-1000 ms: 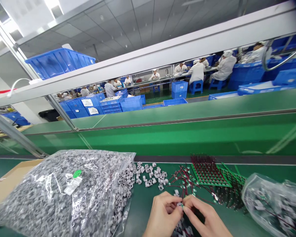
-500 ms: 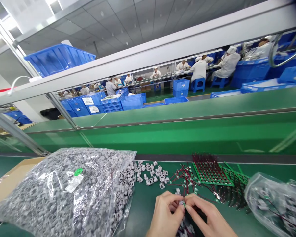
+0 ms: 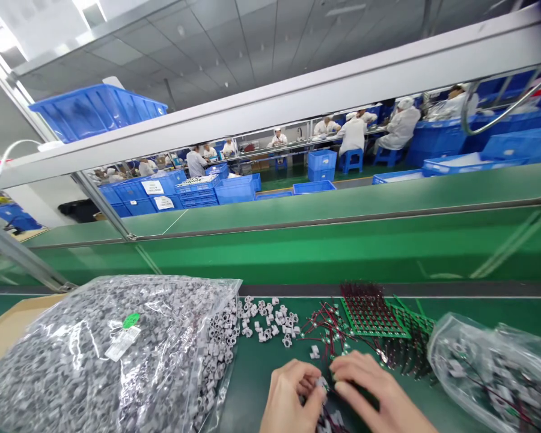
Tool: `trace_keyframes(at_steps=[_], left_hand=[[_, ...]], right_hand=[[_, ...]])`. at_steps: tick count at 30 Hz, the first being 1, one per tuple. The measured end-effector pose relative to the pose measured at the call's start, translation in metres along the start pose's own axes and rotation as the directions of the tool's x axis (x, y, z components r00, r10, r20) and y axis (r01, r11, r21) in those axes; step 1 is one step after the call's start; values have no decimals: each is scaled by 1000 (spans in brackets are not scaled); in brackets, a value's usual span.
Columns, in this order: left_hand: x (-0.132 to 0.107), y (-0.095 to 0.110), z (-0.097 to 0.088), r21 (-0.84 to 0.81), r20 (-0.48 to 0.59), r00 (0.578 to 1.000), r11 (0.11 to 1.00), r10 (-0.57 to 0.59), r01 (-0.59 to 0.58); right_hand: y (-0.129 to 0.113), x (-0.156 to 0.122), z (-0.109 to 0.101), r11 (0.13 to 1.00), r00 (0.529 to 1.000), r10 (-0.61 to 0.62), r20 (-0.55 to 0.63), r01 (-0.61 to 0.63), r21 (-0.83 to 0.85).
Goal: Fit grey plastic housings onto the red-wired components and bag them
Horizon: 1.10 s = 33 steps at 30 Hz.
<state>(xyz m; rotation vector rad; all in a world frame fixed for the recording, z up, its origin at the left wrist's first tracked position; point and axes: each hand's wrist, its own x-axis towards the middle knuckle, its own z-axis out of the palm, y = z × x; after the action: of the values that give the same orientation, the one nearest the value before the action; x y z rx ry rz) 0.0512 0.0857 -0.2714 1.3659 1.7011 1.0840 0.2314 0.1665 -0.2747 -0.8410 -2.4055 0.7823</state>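
My left hand (image 3: 291, 394) pinches a small grey plastic housing (image 3: 322, 383) between thumb and forefinger. A bit of green shows at the housing. Just to its right, my right hand (image 3: 372, 388) has thumb and fingers apart, with nothing clearly seen between them. Beneath both hands lie more grey housings with dark red wires (image 3: 331, 419), partly hidden by the fingers. One loose grey housing (image 3: 314, 352) sits on the green bench just beyond my hands. Behind it spreads a tangle of small green boards with red wires (image 3: 329, 325).
A large clear bag of grey housings (image 3: 117, 349) fills the left, beside loose housings (image 3: 270, 319). Green board panels with wires (image 3: 374, 316) lie at the back right. A clear bag of wired parts (image 3: 491, 367) stands right. A green partition (image 3: 297, 255) runs behind.
My hands have moved slightly apart; the right fingers have come away from the small part, which stays in my left hand. The whole view has shifted a little.
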Motion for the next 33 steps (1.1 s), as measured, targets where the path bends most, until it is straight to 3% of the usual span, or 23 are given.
trace_keyframes(at_steps=[5, 8, 11, 14, 16, 20, 22, 24, 26, 27, 30, 33], left_hand=[[-14, -13, 1, 157, 51, 993, 981, 107, -114], [-15, -14, -4, 162, 89, 992, 981, 90, -104], [-9, -9, -18, 135, 30, 997, 988, 70, -73], [6, -5, -31, 221, -65, 995, 973, 77, -61], [18, -4, -34, 339, -67, 994, 939, 91, -63], [39, -6, -28, 562, -30, 995, 825, 95, -62], [44, -7, -25, 561, -41, 993, 825, 110, -69], [44, -8, -23, 389, -67, 988, 916, 136, -100], [42, -9, -21, 15, -79, 994, 997, 81, -80], [40, -9, -20, -203, -59, 998, 979, 23, -34], [34, -6, -15, -641, 71, 989, 754, -131, 145], [29, 1, -12, -766, 143, 973, 603, -182, 225]], right_hand=[[40, 8, -20, 963, 991, 107, -83, -124, -240], [53, 13, -11, 925, 996, 56, -65, -76, -372], [57, 13, -1, 902, 997, -12, -83, -24, -432], [55, 12, 0, 937, 997, 29, -72, -52, -345], [50, 12, -2, 963, 996, 72, -52, -84, -257], [34, 14, -6, 980, 988, 155, -5, -155, -124], [26, 15, -6, 976, 976, 215, 20, -214, -44], [20, 17, -7, 965, 966, 251, 61, -255, 64], [13, 19, -9, 946, 961, 254, 111, -270, 177], [9, 20, -9, 935, 959, 250, 134, -275, 225], [-6, 23, -10, 898, 952, 250, 178, -297, 324], [-20, 25, -5, 845, 945, 264, 195, -324, 425]])
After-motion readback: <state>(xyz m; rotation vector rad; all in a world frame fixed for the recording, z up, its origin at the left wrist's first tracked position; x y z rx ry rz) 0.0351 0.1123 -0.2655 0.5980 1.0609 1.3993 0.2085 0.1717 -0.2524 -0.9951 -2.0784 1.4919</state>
